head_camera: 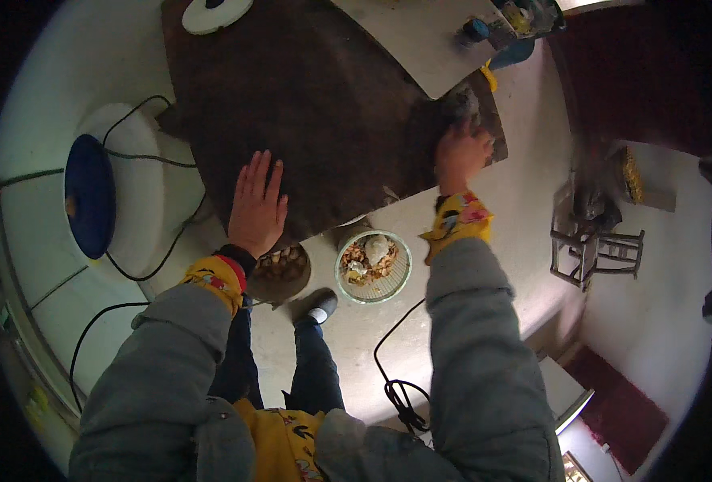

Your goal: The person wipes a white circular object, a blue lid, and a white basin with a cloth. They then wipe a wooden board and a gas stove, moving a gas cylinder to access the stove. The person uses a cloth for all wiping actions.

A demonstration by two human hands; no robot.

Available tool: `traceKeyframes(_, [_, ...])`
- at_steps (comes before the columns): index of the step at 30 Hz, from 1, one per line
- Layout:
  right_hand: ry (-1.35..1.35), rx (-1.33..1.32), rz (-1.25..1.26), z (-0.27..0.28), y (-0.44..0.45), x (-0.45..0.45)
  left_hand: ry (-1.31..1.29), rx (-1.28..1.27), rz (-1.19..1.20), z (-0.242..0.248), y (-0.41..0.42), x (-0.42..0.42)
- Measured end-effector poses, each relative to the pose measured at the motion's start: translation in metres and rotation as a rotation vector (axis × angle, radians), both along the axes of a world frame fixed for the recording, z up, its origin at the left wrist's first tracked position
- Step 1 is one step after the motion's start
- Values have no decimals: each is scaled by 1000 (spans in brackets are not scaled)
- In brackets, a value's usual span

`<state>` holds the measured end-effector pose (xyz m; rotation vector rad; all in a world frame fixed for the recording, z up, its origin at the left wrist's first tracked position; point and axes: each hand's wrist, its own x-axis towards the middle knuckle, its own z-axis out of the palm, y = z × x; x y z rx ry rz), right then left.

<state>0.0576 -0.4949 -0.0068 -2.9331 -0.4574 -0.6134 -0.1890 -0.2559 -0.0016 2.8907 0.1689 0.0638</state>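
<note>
A dark brown tabletop [332, 120] lies before me. My left hand [258, 205] rests palm down near its front left edge, fingers extended and slightly apart, holding nothing. Over the right end is my right hand [463, 153], beside a pale, whitish patch [461, 102] on the surface. Its fingers are partly bent and blurred, so whether something small is under them cannot be told. A light grey board [416, 42] overlaps the back right of the tabletop. At the back left sits a round white disc [214, 15] with a dark centre.
Below the front edge stand a waste basket [374, 298] with scraps and a bucket [280, 289] of brownish chunks. Black cables run at the left and by a coiled cord [404, 403]. A large white container with a blue lid [89, 196] is left; a small wooden chair [591, 253] is right.
</note>
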Motion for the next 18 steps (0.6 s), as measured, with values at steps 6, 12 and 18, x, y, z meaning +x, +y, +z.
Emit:
traceKeyframes(6, [105, 15, 407, -12, 124, -84, 43, -55, 21, 11, 1, 3])
traceKeyframes(12, [195, 29, 264, 7, 112, -37, 14, -152, 4, 11, 6, 0])
traceKeyframes(18, [49, -133, 6, -23, 108, -36, 44, -229, -9, 11, 13, 1])
